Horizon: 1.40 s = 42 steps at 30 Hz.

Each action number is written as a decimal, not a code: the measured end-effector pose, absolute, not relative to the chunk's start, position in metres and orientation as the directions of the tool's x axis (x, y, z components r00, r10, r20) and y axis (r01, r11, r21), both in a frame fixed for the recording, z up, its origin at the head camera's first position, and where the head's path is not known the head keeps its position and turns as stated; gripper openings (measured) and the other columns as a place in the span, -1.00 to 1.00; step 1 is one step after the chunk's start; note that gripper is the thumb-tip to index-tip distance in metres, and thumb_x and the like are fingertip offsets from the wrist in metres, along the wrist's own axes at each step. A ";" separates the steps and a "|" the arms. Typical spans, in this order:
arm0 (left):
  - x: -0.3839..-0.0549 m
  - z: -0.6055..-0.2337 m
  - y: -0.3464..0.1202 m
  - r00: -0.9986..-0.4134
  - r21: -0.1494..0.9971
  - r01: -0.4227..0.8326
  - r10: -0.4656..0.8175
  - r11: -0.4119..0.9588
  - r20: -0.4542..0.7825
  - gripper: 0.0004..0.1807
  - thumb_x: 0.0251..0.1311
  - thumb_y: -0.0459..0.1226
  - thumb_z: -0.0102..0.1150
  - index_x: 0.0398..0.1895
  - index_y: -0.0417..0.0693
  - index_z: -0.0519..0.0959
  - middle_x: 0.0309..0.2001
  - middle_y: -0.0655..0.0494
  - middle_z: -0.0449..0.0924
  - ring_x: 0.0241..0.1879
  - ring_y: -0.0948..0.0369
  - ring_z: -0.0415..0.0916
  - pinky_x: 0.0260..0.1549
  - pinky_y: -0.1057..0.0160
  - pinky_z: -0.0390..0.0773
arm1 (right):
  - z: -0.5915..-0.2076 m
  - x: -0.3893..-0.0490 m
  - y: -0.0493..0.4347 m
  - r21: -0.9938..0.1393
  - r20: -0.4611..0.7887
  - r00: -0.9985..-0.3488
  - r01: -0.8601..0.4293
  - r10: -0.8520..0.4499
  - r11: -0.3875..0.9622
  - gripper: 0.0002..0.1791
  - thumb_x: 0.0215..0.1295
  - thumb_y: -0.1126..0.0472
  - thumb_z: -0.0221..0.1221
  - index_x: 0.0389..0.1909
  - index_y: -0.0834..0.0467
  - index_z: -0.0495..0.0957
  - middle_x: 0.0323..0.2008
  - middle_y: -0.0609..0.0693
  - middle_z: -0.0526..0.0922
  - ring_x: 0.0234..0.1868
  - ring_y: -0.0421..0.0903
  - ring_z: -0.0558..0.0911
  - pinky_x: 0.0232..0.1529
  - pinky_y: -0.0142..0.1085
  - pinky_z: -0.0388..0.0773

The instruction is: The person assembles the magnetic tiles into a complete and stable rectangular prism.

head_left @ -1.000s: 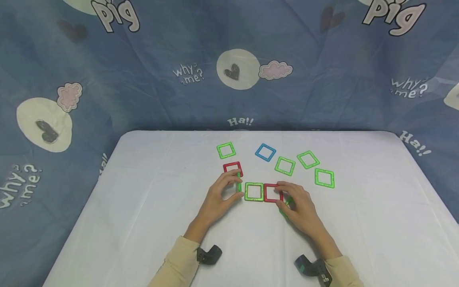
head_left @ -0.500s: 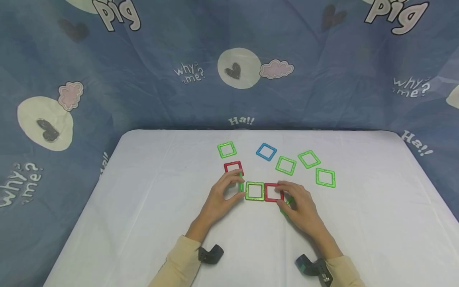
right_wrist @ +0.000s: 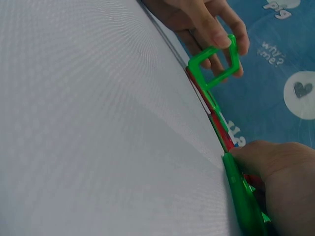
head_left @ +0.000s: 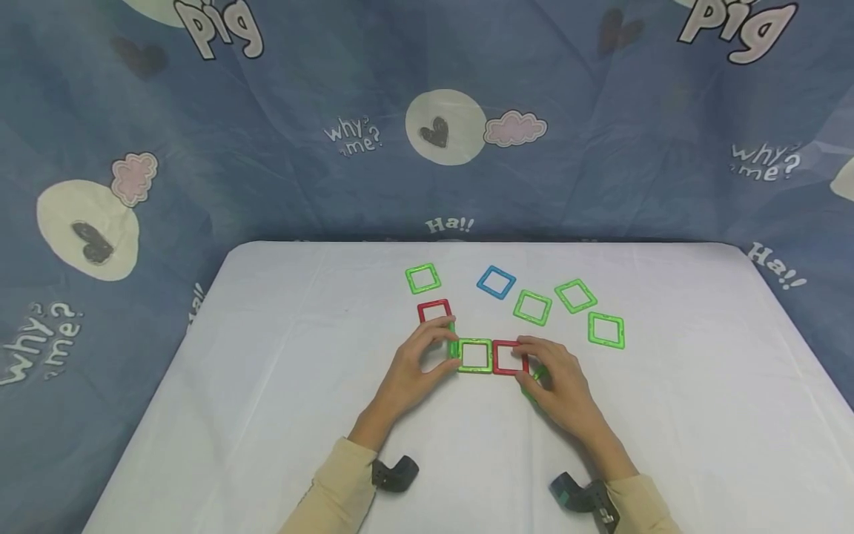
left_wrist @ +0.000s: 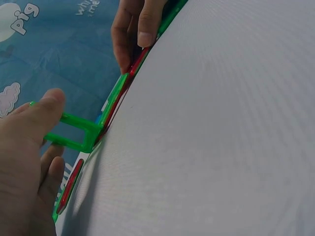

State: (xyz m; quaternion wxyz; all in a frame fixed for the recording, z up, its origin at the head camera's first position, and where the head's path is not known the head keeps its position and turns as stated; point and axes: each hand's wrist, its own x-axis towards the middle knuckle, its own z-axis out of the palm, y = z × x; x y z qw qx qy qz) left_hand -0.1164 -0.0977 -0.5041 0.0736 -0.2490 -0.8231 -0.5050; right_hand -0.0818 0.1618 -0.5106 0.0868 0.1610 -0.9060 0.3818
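Note:
My left hand pinches a green square magnetic tile and holds it on edge, upright. Its lower edge meets the left side of a flat green tile. A flat red tile adjoins that one on the right. My right hand grips the red tile's right side between thumb and fingers. Partly hidden under this hand is another green tile. In the right wrist view the left hand's tile stands up from the end of the row.
Behind the left hand lies a red tile, with a green tile beyond it. A blue tile and several green ones, including one at the right, lie farther back on the white table. A patterned blue cloth hangs behind.
My left hand has moved slightly right with the upright green tile, closing the gap to the flat green one. The right hand has held its place.

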 end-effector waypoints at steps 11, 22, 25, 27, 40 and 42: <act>-0.103 -0.475 -0.095 -0.871 0.813 0.469 0.330 0.345 0.363 -0.70 0.08 -0.42 0.29 -0.09 -0.20 0.52 0.09 -0.09 0.41 0.08 0.07 0.41 0.03 0.05 0.53 | -0.509 -0.082 0.161 -0.668 0.291 -0.929 -0.369 -0.230 0.646 -0.57 0.13 0.21 0.31 0.06 0.03 0.51 0.18 -0.03 0.51 0.25 0.01 0.37 0.25 0.12 0.18; -0.102 -0.471 -0.097 -0.825 0.826 0.509 0.410 0.243 0.388 -0.69 0.12 -0.49 0.19 -0.04 -0.33 0.46 -0.19 -0.18 0.58 -0.22 0.08 0.56 -0.17 0.17 0.61 | -0.508 -0.083 0.162 -0.664 0.296 -0.925 -0.378 -0.237 0.645 -0.56 0.13 0.20 0.31 0.06 0.04 0.51 0.18 -0.04 0.51 0.25 0.00 0.37 0.25 0.11 0.18; -0.101 -0.471 -0.098 -0.835 0.842 0.486 0.409 0.234 0.368 -0.72 0.17 -0.46 0.15 -0.04 -0.33 0.46 -0.18 -0.20 0.59 -0.20 0.12 0.57 -0.16 0.27 0.61 | -0.509 -0.083 0.162 -0.665 0.298 -0.924 -0.381 -0.240 0.642 -0.56 0.14 0.20 0.31 0.07 0.05 0.50 0.18 -0.03 0.51 0.25 0.01 0.38 0.25 0.11 0.17; -0.101 -0.472 -0.099 -0.845 0.853 0.467 0.403 0.235 0.351 -0.73 0.20 -0.45 0.13 -0.03 -0.32 0.46 -0.16 -0.20 0.59 -0.17 0.10 0.59 -0.13 0.31 0.61 | -0.509 -0.083 0.162 -0.664 0.293 -0.925 -0.380 -0.243 0.644 -0.56 0.14 0.19 0.30 0.07 0.05 0.50 0.18 -0.03 0.51 0.26 0.01 0.37 0.25 0.11 0.17; -0.107 -0.487 -0.098 -0.878 0.867 0.417 0.367 0.273 0.307 -0.69 0.22 -0.37 0.17 0.02 -0.23 0.46 -0.15 -0.11 0.63 -0.16 0.17 0.60 -0.13 0.28 0.61 | -0.507 -0.081 0.162 -0.689 0.261 -0.939 -0.343 -0.223 0.638 -0.62 0.21 0.22 0.23 0.07 0.03 0.50 0.20 -0.05 0.49 0.28 -0.01 0.36 0.28 0.10 0.16; -0.110 -0.495 -0.099 -0.889 0.880 0.391 0.356 0.270 0.287 -0.66 0.22 -0.34 0.18 0.05 -0.17 0.44 -0.15 -0.05 0.63 -0.16 0.19 0.59 -0.14 0.29 0.61 | -0.507 -0.080 0.163 -0.699 0.258 -0.941 -0.337 -0.217 0.631 -0.64 0.23 0.22 0.21 0.07 0.03 0.50 0.20 -0.05 0.49 0.29 -0.02 0.35 0.28 0.09 0.15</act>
